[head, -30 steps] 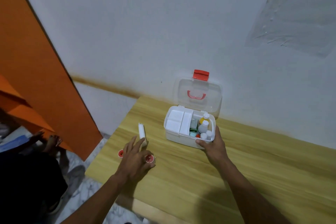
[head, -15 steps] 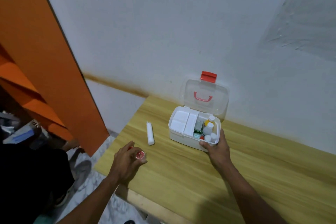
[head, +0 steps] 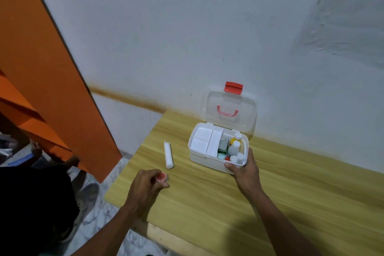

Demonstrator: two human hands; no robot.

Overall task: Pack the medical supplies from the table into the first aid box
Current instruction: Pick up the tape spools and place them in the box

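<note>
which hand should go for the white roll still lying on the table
Left. The left hand is nearest the white roll, though its fingers already hold a small red item. The right hand grips the first aid box.

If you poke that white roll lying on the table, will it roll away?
Probably, if poked from the side: the white roll looks round and lies flat on the table, apart from the first aid box. It looks like soft gauze, so likely light and squashy, not breakable.
</note>
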